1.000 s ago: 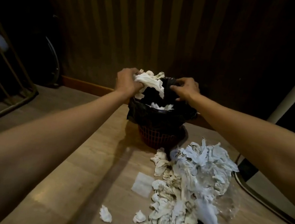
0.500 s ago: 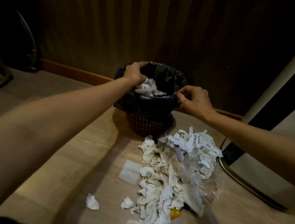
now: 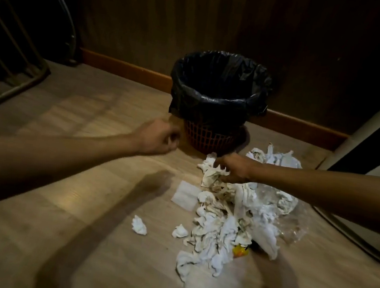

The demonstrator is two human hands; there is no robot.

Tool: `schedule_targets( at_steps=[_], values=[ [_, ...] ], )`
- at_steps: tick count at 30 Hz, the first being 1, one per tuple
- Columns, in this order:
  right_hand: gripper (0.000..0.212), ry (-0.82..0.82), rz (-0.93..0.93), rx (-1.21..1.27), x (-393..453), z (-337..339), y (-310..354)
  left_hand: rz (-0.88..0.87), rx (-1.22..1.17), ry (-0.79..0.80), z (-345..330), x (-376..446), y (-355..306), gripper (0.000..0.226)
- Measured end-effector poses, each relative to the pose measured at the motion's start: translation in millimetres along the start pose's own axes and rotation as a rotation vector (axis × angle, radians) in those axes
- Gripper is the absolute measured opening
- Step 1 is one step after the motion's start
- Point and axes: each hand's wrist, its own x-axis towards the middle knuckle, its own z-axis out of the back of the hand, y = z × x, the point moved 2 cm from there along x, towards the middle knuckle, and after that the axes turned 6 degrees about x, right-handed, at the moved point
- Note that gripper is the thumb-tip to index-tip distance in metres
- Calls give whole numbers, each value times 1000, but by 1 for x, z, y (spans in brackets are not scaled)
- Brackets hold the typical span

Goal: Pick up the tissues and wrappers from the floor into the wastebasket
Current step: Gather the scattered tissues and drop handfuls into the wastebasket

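Note:
A red mesh wastebasket [image 3: 211, 136] with a black bag liner [image 3: 218, 92] stands by the wall. In front of it, a long heap of crumpled white tissues [image 3: 225, 221] lies on the wooden floor, mixed with clear plastic wrappers [image 3: 290, 228] and a yellow wrapper [image 3: 240, 251]. My right hand [image 3: 233, 167] is down on the top end of the heap, fingers curled into the tissues there. My left hand [image 3: 159, 138] hovers blurred just left of the basket's base, fingers curled with nothing seen in them.
A flat white square tissue [image 3: 184, 194] and two small tissue balls [image 3: 139, 225] [image 3: 180, 231] lie left of the heap. A metal frame [image 3: 8, 90] stands at far left, a white appliance edge [image 3: 375, 131] at right. Baseboard [image 3: 126, 68] runs behind the basket.
Both hands left the basket rim after dropping tissues inside. The right hand came down onto the heap; the left hand dropped beside the basket's base.

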Motion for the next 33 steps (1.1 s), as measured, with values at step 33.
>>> schedule_targets(
  at_steps=[33],
  values=[
    [53,212,-11,-126,-9,-58,-21,-216,-145,465,-187,-23,-27,23]
  ],
)
